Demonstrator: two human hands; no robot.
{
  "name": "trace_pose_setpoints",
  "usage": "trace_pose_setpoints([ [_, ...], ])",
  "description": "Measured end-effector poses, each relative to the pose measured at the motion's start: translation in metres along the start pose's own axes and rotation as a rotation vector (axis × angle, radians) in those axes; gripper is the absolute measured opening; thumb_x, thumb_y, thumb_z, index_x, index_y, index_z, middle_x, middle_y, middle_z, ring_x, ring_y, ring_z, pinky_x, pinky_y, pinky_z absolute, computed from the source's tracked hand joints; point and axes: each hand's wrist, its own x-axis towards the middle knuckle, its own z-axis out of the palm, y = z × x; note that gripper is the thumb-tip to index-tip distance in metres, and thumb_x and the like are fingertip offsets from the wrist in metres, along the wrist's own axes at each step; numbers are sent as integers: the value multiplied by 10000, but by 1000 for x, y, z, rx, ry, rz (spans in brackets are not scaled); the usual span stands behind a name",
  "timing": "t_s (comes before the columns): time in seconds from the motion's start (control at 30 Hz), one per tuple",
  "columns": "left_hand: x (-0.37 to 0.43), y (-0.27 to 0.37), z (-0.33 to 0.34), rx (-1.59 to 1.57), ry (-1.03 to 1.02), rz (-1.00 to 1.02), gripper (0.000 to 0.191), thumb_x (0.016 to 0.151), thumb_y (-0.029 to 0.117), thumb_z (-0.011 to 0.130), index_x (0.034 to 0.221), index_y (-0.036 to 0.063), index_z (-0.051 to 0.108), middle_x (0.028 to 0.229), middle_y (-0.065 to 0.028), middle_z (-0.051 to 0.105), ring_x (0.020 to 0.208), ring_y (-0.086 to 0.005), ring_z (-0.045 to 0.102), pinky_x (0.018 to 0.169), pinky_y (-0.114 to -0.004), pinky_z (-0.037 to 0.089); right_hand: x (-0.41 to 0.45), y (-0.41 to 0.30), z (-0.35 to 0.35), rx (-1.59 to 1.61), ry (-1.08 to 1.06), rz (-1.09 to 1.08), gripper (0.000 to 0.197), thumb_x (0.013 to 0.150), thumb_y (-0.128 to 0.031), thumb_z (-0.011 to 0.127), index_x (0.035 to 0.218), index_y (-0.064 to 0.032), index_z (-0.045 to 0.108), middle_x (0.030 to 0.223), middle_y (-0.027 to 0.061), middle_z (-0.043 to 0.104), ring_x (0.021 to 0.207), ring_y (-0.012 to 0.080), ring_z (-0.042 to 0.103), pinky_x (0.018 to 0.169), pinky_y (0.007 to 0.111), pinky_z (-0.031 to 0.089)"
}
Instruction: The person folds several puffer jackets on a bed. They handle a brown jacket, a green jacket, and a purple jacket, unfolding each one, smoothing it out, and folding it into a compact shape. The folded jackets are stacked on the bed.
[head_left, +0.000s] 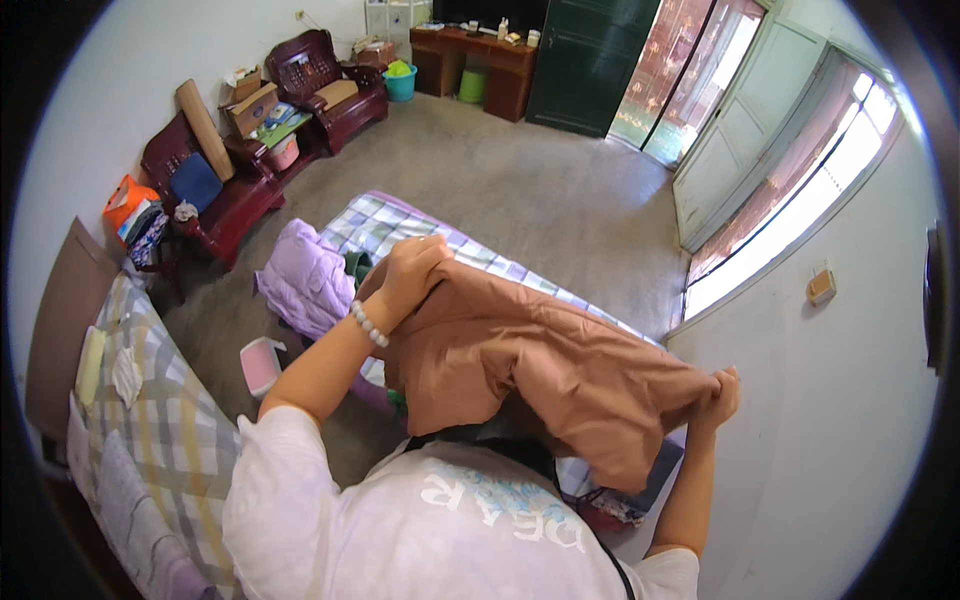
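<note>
A brown garment (540, 352) hangs stretched between my two hands, its top edge taut and its lower part drooping in folds. My left hand (416, 274), with a beaded bracelet at the wrist, grips one upper corner. At the far right, my right hand (721, 397) pinches the opposite corner, close to the wall. Behind the cloth lies a bed or low table covered with a checked sheet (375, 221), partly hidden by the garment. A lilac padded jacket (307, 277) rests in a heap on its left end, with a dark green cloth (358, 264) beside it.
Left of me is a bed with a checked cover (176, 420). A pink and white stool (261, 366) stands on the floor between. Dark red wooden chairs (225, 202) line the left wall; a desk (480, 60) and green door (589, 67) are at the back. The wall (810, 420) is close on my right.
</note>
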Motion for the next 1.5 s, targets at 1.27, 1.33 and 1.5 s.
trace_pose_setpoints([
  [1.27, 193, 85, 26, -239, -745, -400, 461, 887, 256, 652, 1268, 17, 553, 1220, -136, 602, 1090, -177, 564, 942, -306, 431, 121, -126, 137, 241, 85, 127, 250, 770, -125, 709, 666, -50, 493, 680, 110, 512, 567, 329, 545, 505, 390, 427],
  [1.33, 180, 97, 51, -123, -720, -21, 777, 728, 245, 786, 1384, 41, 423, 1188, -183, 594, 1100, -273, 562, 971, -343, 413, 130, -137, 136, 289, 134, 101, 226, 771, -119, 700, 665, -69, 507, 678, 94, 527, 573, 310, 564, 508, 384, 438],
  [1.5, 157, 86, 77, 117, -543, 170, 892, 620, 216, 809, 1390, 66, 386, 1174, -180, 590, 1135, -311, 518, 960, -388, 418, 138, -151, 112, 319, 207, 93, 215, 759, -129, 711, 664, -85, 522, 683, 70, 544, 554, 281, 562, 498, 367, 435],
])
